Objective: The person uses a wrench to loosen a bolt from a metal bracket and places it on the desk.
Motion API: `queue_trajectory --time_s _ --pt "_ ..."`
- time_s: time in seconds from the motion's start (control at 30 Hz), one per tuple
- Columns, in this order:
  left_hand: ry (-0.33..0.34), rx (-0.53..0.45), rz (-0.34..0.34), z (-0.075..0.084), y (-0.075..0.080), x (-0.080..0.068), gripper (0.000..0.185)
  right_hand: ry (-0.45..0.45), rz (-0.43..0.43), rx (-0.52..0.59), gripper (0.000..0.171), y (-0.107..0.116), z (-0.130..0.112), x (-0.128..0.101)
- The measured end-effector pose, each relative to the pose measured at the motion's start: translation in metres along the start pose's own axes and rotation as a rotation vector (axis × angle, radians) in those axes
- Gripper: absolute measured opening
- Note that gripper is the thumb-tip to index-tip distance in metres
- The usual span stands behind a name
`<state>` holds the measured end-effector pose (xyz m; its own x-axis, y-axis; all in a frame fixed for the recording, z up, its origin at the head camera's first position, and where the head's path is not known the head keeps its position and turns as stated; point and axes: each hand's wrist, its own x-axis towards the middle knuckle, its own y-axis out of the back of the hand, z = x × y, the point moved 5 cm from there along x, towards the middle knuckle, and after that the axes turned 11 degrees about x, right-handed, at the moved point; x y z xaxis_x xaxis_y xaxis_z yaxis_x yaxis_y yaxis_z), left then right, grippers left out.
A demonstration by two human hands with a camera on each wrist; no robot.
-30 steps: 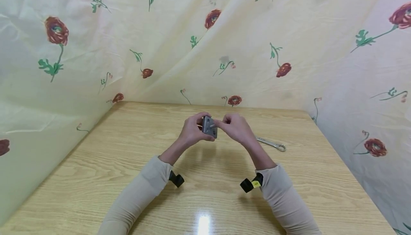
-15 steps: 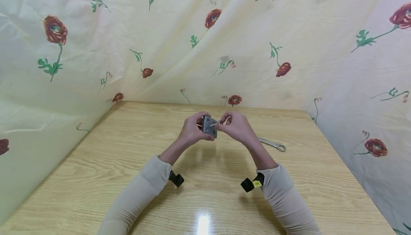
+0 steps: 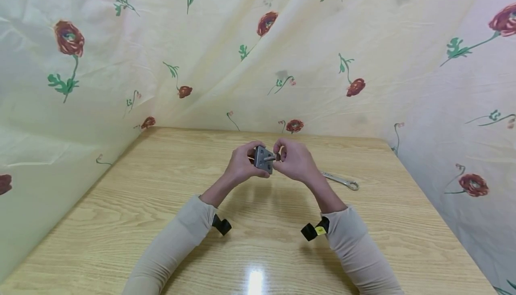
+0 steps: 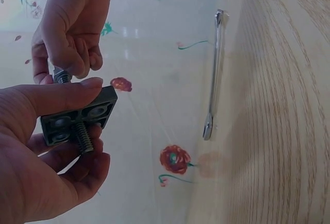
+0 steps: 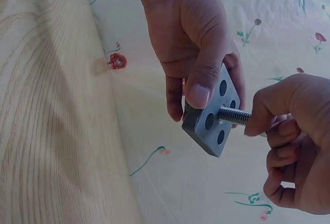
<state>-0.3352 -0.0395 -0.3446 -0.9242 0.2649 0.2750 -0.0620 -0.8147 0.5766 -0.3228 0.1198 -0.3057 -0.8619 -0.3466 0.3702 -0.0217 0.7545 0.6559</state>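
My left hand (image 3: 243,165) grips a small grey metal plate (image 3: 263,158) with several round holes, thumb on its front face (image 5: 212,122) and fingers behind. A threaded bolt (image 5: 233,114) passes through one hole, its tip poking out the back of the plate (image 4: 82,137). My right hand (image 3: 294,160) pinches the bolt's head end with thumb and forefinger (image 5: 263,112). Both hands hover above the middle of the wooden table (image 3: 161,205).
A silver wrench (image 3: 340,180) lies on the table to the right of my hands, also in the left wrist view as the wrench (image 4: 214,74). Flowered cloth (image 3: 282,53) walls the table on three sides. Black wrist cameras (image 3: 312,231) sit under both sleeves.
My right hand's fingers have shifted on the bolt, curling closer round it against the plate. The left hand and plate stay put.
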Motion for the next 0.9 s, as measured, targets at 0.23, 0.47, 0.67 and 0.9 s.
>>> queue_trajectory --time_s 0.23,0.47,0.67,0.9 --pt "-0.009 0.016 0.004 0.000 0.000 0.000 0.069 -0.122 -0.071 0.064 0.028 0.003 0.004 -0.001" --pt "-0.011 0.006 0.004 -0.001 -0.001 0.000 0.070 -0.285 -0.022 0.064 0.068 0.003 0.020 -0.001" --pt "-0.009 0.005 0.009 -0.001 -0.001 -0.001 0.071 -0.298 -0.042 0.144 0.078 -0.007 0.023 -0.001" --pt "-0.006 0.001 0.008 0.000 0.000 -0.001 0.072 -0.292 -0.043 0.182 0.071 -0.009 0.019 -0.003"
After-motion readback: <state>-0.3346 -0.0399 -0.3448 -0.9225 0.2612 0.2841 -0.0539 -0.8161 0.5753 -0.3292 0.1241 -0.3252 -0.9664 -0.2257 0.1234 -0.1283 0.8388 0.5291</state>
